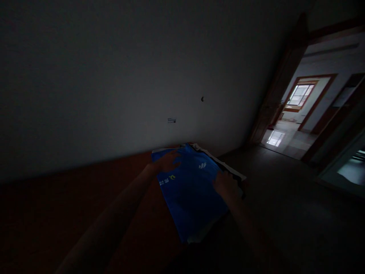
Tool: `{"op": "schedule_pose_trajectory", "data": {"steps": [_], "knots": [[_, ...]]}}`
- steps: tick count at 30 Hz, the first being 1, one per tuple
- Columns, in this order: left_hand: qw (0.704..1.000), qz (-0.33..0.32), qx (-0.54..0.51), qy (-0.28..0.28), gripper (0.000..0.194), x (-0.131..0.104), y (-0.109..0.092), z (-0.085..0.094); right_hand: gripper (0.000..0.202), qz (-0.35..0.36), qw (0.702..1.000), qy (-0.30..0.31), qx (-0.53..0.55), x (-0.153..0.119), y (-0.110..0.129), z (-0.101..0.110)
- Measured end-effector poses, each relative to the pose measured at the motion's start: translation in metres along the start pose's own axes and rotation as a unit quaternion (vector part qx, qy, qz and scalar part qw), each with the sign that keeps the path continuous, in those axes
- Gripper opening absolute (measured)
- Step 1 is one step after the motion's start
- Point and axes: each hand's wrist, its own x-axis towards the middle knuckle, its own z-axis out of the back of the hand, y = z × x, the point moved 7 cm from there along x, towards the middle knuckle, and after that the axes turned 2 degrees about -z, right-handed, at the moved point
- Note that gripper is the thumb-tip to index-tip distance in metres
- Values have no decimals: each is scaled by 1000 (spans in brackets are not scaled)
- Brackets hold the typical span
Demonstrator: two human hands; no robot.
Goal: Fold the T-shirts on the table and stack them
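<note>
A blue shirt (194,194) with white and yellow-green printed marks lies flat and folded at the end of a reddish-brown surface. On its upper left part rests my left hand (168,161), fingers spread and holding nothing. At the shirt's right side, my right hand (227,185) touches the fabric; its fingers look bent, but darkness and blur hide whether they grip it. Black and white cloth (232,172) shows from under the shirt along the right edge. A pale piece (199,234) shows under the near corner.
The reddish-brown surface (71,190) runs left along a pale wall (114,83). A small printed label (171,120) and a dark hole (202,99) mark the wall. At right, a wooden door (281,83) stands open onto a brighter room. Dark floor (285,198) lies beyond the surface's end.
</note>
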Motion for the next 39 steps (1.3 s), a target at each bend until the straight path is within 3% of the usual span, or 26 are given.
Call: {"op": "schedule_pose_trajectory", "data": {"steps": [4, 7, 9, 12, 14, 16, 18, 20, 23, 27, 30, 33, 39], "knots": [[998, 11, -9, 61, 36, -88, 1, -46, 30, 86, 994, -65, 27, -17, 21, -34], [994, 92, 5, 51, 43, -173, 23, -54, 40, 135, 985, -64, 83, -34, 43, -61], [986, 155, 37, 37, 42, -235, 42, -47, 43, 151, 981, -66, 103, -43, 48, -77], [972, 227, 59, -9, 42, -323, 64, -20, 44, 154, 980, -69, 109, -45, 44, -94], [962, 261, 64, -44, 40, -368, 71, 0, 40, 149, 983, -55, 91, -39, 44, -101], [953, 287, 61, -74, 36, -396, 73, 17, 37, 147, 984, -61, 74, -33, 54, -99], [945, 308, 44, -101, 34, -408, 72, 30, 38, 188, 974, -86, 97, -36, 85, -90], [939, 321, 19, -121, 32, -409, 69, 37, 37, 271, 942, -98, 169, -51, 133, -82], [942, 310, -13, -132, 29, -404, 62, 42, 32, 383, 876, -65, 284, -88, 213, -74], [944, 300, 8, -136, 26, -406, 62, 43, 32, 435, 829, -12, 351, -128, 295, -66], [949, 293, 61, -105, 25, -406, 73, 41, 28, 449, 806, -5, 386, -138, 328, -61], [954, 277, 94, -74, 20, -401, 91, 38, 23, 451, 793, -22, 409, -133, 347, -61], [934, 323, 134, -79, 20, -398, 128, 41, 23, 403, 832, 5, 381, -104, 368, -80]]}}
